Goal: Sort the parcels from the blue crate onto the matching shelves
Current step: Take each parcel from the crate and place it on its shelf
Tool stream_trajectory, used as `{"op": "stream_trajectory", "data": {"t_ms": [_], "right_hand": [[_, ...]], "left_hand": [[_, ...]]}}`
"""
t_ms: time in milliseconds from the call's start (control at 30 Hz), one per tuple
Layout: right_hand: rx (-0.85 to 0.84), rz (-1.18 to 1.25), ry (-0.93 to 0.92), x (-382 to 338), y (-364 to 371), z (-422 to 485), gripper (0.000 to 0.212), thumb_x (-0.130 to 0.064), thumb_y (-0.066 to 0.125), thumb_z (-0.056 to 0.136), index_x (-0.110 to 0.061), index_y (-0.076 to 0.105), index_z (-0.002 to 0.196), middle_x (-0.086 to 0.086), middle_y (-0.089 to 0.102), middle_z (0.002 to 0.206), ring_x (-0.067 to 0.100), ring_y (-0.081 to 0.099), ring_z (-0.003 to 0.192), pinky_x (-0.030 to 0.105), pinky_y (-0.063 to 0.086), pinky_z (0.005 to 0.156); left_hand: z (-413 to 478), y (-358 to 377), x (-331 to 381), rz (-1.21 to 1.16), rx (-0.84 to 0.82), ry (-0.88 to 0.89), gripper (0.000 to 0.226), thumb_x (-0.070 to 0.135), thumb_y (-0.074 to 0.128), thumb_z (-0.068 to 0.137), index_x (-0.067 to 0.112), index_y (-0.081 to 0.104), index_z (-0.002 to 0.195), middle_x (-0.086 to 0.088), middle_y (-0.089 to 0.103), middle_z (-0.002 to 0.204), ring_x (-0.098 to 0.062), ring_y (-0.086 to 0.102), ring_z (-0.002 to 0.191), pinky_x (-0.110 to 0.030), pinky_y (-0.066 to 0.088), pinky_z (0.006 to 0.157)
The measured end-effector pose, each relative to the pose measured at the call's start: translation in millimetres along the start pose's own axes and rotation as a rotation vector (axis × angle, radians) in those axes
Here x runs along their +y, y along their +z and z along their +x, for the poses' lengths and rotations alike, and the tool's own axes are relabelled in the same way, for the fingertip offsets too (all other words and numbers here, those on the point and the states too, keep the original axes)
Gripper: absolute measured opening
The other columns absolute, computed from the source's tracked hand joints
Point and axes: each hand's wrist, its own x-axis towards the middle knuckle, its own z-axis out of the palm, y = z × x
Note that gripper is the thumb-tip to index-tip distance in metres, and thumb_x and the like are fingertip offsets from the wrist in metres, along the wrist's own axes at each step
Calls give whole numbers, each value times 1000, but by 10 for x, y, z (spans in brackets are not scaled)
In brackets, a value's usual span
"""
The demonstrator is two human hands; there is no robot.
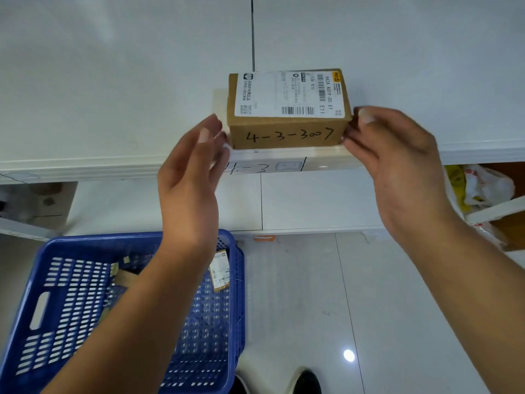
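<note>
Nearest, at the bottom edge, the toes of 2 dark shoes (305,382) stand on a glossy pale tiled floor (383,308). To their left sits the blue crate (71,294), a perforated plastic basket with a slot handle in its left wall. Inside it lie a small labelled parcel (220,273) against the right wall and flat brown cardboard pieces (125,277) nearer the middle; the left forearm crosses over the crate and hides part of its contents.

Further up, the left hand (190,177) is open, fingers spread and slightly curled, its fingertips just beside the left end of the cardboard box (287,135) — whether they touch it cannot be told. The right hand (397,169) is likewise loosely open, thumb and fingertips at the box's right end, touching or very nearly so; no firm grip is visible.

The box rests on the white shelf (85,163), close to its front edge. Its front face carries the handwritten mark "4-3-3007"; a white shipping label with barcodes covers its top. On the shelf edge directly below, a handwritten tag (250,167) reads partly as "-3", its start hidden by the left hand.

Beyond, under the shelf at right, plastic bags (483,186) in white and yellow lie in a lower compartment — blurred brown cartons (48,203) at left.
</note>
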Motion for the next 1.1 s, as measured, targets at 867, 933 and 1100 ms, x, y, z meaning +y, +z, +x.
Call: {"op": "stream_trajectory", "data": {"t_ms": [867,933,1100], "right_hand": [[-375,-410,811,1362,3357,-3047,16,-13,64,103,-11,73,117,19,76,119,26,71,91,48,60,94],[-346,-413,841,1577,3698,-3181,13,-15,65,103,-14,72,114,17,75,120,22,70,89,45,61,91],[-287,-376,906,2243,4320,-3271,10,-17,65,103,-20,72,110,14,74,124,26,71,94,35,62,80]], "left_hand": [[-1016,-4087,357,314,281,-635,24,15,55,109,16,78,114,-6,81,100,-16,73,90,-30,54,84],[-897,-4561,348,308,312,-686,22,14,55,109,12,77,112,-10,78,99,-19,69,89,-27,53,79],[-527,-5476,-13,351,369,-835,21,18,60,107,6,74,118,-10,75,103,-23,67,91,-27,53,77]]}}
